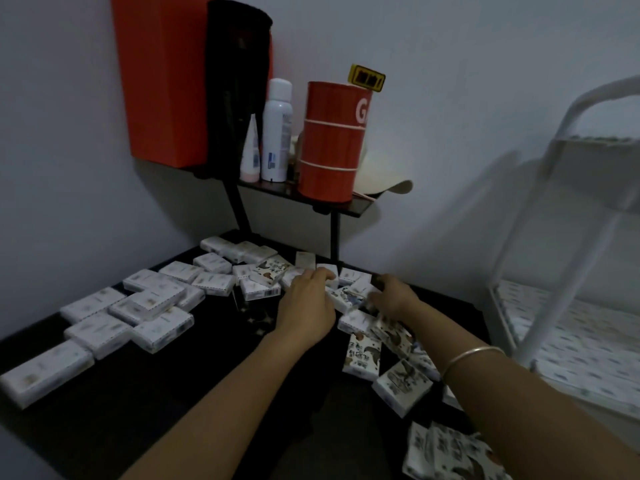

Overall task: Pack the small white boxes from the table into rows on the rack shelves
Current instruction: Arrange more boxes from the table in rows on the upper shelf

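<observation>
Lower right of frame: printed small white boxes [401,384] lie scattered beside the right forearm, long axes at mixed angles. Centre frame: the left hand [306,303] and right hand [393,296] rest palms down on the black table [173,393], either side of one box [348,297]. Its long axis runs lower left to upper right. The fingers are loosely curled; whether either hand has a grip cannot be told. Both hands are equally near. Right edge: the white rack [568,237] stands well apart, its shelf lined with boxes.
</observation>
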Motion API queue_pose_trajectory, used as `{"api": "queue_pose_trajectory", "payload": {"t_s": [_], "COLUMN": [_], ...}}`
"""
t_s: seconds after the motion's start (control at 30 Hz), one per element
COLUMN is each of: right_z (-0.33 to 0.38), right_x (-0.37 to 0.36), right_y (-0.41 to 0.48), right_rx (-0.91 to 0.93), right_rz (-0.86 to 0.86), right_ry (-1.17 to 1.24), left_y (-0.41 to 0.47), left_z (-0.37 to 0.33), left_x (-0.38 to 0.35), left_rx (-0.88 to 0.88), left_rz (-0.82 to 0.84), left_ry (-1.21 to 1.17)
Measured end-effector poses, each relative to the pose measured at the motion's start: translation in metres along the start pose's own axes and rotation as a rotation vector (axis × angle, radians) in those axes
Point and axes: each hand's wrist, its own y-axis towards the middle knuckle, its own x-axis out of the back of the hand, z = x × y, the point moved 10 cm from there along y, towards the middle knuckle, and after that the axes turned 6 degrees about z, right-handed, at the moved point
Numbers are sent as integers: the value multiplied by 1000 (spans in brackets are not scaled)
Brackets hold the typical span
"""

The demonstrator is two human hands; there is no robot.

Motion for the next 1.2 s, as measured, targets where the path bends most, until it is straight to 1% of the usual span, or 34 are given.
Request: {"api": "queue_pose_trajectory", "payload": {"t_s": [0.07,0.17,0.23,0.3,0.4,0.5,0.57,0.67,0.73,0.8,0.87,0.93,1.03,1.2], "right_z": [-5,-10,-10,-9,-7,-5,-4,-2,2,8,11,8,-11,-44], "right_x": [-1,-5,-6,-7,-4,20,35,45,47,47,50,59,85,153], "right_y": [5,8,5,-1,-12,-29,-40,-59,-76,-96,-118,-141,-174,-242], "right_rx": [-5,11,38,62,98,158,213,280,319,370,406,417,401,440], "right_rz": [-24,-28,-22,-12,-7,-143,-193,-161,-106,-30,13,11,-91,-327], "right_ry": [-8,47,80,70,34,70,162,347,466,577,637,707,790,690], "left_y": [17,33,36,34,29,20,11,-7,-22,-37,-50,-59,-65,-70], "left_z": [3,14,22,25,23,22,23,24,16,-2,-22,-46,-91,-183], "left_x": [-14,-36,-44,-50,-46,-34,-21,5,24,36,42,42,41,26], "left_rx": [-14,-48,-59,-91,-136,-128,-101,12,52,21,5,-15,-87,-232], "left_rz": [76,252,326,363,305,266,232,164,77,3,-22,-2,24,172], "left_ry": [80,219,312,403,541,637,640,629,588,441,234,78,-121,-362]}}
